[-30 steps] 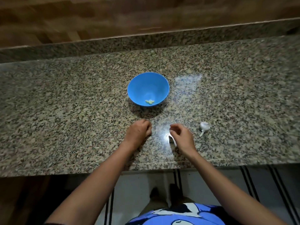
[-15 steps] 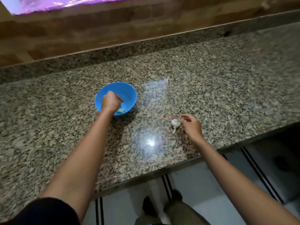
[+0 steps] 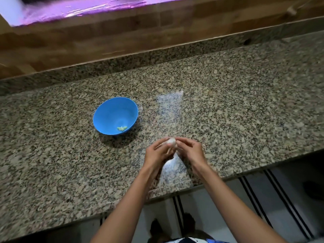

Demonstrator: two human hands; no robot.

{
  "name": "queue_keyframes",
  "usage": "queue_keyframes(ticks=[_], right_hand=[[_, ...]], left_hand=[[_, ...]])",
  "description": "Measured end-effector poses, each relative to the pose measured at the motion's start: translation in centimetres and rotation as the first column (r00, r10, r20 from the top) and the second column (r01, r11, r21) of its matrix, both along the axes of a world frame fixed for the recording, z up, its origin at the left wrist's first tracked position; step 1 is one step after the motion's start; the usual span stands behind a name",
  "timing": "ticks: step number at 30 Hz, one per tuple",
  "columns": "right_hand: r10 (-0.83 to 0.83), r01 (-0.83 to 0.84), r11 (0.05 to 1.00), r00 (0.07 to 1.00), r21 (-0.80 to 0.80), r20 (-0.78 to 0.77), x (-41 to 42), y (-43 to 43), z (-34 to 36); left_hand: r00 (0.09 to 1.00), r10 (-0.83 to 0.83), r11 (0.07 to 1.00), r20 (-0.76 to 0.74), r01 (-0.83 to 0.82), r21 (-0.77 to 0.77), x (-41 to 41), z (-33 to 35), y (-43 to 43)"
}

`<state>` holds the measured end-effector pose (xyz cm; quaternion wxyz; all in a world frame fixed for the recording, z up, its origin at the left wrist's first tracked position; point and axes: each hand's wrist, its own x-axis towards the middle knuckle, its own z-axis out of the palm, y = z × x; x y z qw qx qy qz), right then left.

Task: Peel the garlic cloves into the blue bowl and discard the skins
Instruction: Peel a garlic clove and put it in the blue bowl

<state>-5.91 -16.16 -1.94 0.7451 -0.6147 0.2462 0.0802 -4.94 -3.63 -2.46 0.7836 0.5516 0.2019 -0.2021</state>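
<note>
A blue bowl (image 3: 115,115) stands on the granite counter (image 3: 228,111) with a few pale peeled cloves (image 3: 122,128) at its bottom. In front and to the right of it, both my hands hold a white garlic bulb (image 3: 171,141) just above the counter. My left hand (image 3: 158,153) grips the bulb from the left and below, its stalk pointing down between the fingers. My right hand (image 3: 190,151) pinches the bulb's right side with fingertips.
The counter's front edge (image 3: 175,190) runs just below my wrists, with a striped floor mat (image 3: 254,193) beneath. A granite upstand and wooden wall (image 3: 122,37) close off the back. A bright reflection lies on the counter right of the bowl.
My left hand left the bowl and came back to the right. My right hand picked the garlic bulb up off the counter; now both hands hold it together.
</note>
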Motion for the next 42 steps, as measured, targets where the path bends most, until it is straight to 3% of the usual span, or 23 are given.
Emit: queue_keyframes(ticks=[3,6,9,14,19,23,28,34,38,40,42], right_hand=[[0.089,-0.088,0.974,0.996,0.210,0.006,0.5,0.8,0.3],[0.166,-0.153,0.934,0.986,0.324,-0.012,0.8,1.4,0.3],[0.159,-0.148,0.923,0.987,0.356,-0.004,1.2,1.5,0.1],[0.203,-0.204,0.938,0.979,0.280,0.034,1.3,1.9,0.6],[0.248,-0.254,0.958,0.967,0.133,0.062,1.4,2.7,0.8],[0.219,-0.227,0.962,0.973,0.149,0.067,1.4,3.7,1.0],[0.133,-0.136,0.967,0.991,0.217,0.029,1.3,4.8,0.3],[0.094,-0.085,0.961,0.995,0.264,-0.019,0.7,5.4,-0.5],[0.075,-0.051,0.933,0.996,0.356,-0.055,0.6,5.4,-0.8],[0.137,-0.105,0.916,0.989,0.388,-0.055,0.6,5.0,-0.8],[0.225,-0.191,0.908,0.973,0.374,-0.049,0.7,4.8,-0.7]], left_hand=[[0.996,0.085,0.989,-0.011,-0.085,-0.118,-0.6,0.5,0.9],[0.991,0.058,0.993,0.124,-0.070,0.095,-1.0,0.9,1.5],[0.965,-0.011,0.939,0.261,-0.080,0.334,-1.0,0.9,2.0],[0.947,-0.068,0.875,0.313,-0.094,0.476,-0.6,1.4,2.8],[0.900,-0.260,0.705,0.350,-0.071,0.706,-0.4,1.8,3.4],[0.879,-0.353,0.528,0.320,-0.095,0.844,0.0,1.8,3.4],[0.851,-0.404,0.421,0.335,-0.152,0.894,0.0,1.2,3.2],[0.874,-0.347,0.466,0.339,-0.153,0.872,-0.7,-0.3,3.4],[0.860,-0.362,0.624,0.360,-0.063,0.779,-1.2,-0.3,3.9],[0.838,-0.400,0.608,0.372,-0.061,0.792,-1.0,-0.4,4.3],[0.808,-0.457,0.512,0.372,-0.103,0.853,-0.8,-0.3,4.5]])
